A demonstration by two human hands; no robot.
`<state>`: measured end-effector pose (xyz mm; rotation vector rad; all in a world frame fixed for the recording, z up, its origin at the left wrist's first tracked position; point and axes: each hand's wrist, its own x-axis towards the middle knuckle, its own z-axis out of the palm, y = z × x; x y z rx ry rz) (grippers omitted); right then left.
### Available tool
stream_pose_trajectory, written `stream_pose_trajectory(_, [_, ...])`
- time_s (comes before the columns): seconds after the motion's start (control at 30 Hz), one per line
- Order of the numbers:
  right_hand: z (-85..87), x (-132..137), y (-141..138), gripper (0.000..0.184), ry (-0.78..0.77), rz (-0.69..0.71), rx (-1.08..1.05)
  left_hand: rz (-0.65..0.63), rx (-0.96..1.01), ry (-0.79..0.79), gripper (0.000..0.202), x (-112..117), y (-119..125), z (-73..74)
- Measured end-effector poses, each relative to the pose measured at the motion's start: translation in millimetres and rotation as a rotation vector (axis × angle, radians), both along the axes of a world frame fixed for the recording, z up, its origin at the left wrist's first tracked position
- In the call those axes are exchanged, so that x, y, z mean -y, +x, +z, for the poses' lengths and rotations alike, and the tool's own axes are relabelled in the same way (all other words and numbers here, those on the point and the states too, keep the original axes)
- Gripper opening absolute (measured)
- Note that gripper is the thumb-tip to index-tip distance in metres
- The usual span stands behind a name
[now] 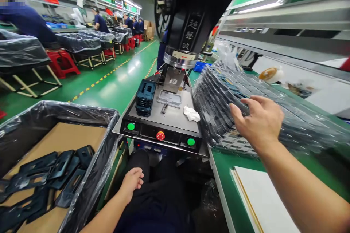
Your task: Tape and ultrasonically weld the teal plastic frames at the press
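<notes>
My right hand (258,122) hovers over a tall stack of clear plastic trays (218,105), its thumb and fingers apart. Dark flat parts sit in the trays; one shows dark behind the gap between thumb and fingers, and I cannot tell whether I touch it. My left hand (132,182) rests on my thigh, fingers curled in, with nothing visible in it. Ahead stands an ultrasonic press (183,18) above a metal worktable (175,116). On this lie a pile of dark blue plastic frames (145,96), a grey fixture (169,98) and a crumpled white cloth (191,114).
A plastic-lined bin (112,116) at the left holds several dark frames (61,164) on cardboard. The press front has two green buttons (131,126) and a red emergency stop (160,135). White sheets (265,200) lie at the right. Co-workers (101,22) sit along the far line.
</notes>
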<state>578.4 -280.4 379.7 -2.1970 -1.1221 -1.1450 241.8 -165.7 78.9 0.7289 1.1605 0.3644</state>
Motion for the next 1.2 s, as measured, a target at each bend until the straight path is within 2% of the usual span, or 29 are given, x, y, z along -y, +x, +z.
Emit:
stream_pose_trajectory(0.17, [-7.2, -1.0, 6.2, 0.033, -0.007, 0.04, -0.075, 0.002, 0.084, 0.061, 0.034, 3.4, -8.6, -19.3])
stream_pose_trajectory(0.3, [-10.6, -1.2, 13.4, 0.037, -0.014, 0.082, -0.057, -0.016, 0.107, 0.073, 0.034, 1.9, -11.4, -23.5])
stream_pose_trajectory(0.4, [-8.2, -7.4, 6.4, 0.036, -0.054, 0.085, -0.055, -0.044, 0.103, 0.104, 0.033, 1.3, -9.4, -24.4])
stream_pose_trajectory(0.47, [-6.2, -17.2, -7.2, 0.034, -0.048, 0.152, -0.03, -0.055, 0.099, 0.115, 0.034, 1.2, -7.8, -24.6])
stream_pose_trajectory(0.57, [-7.4, -43.1, -38.5, 0.036, -0.024, 0.342, -0.017, -0.053, 0.094, 0.111, 0.033, 1.2, -6.1, -24.5])
stream_pose_trajectory(0.7, [-18.6, -92.5, -86.8, 0.033, -0.194, 0.583, -0.243, -0.046, 0.099, 0.114, 0.033, 2.0, -6.4, -24.9])
stream_pose_trajectory(0.77, [-24.7, -118.3, -107.7, 0.032, -0.29, 0.646, -0.319, -0.037, 0.097, 0.118, 0.036, 2.9, -8.3, -25.5])
stream_pose_trajectory(0.87, [-31.1, -152.6, -129.3, 0.037, -0.424, 0.633, -0.391, -0.012, 0.106, 0.13, 0.039, 4.4, -12.9, -26.7])
stream_pose_trajectory(1.0, [-36.5, -185.5, -138.3, 0.043, -0.497, 0.521, -0.457, 0.034, 0.132, 0.137, 0.044, 5.5, -18.9, -29.5])
stream_pose_trajectory(1.2, [-38.6, -202.1, -132.2, 0.029, -0.505, 0.481, -0.444, 0.042, 0.143, 0.143, 0.046, 4.9, -20.5, -33.6])
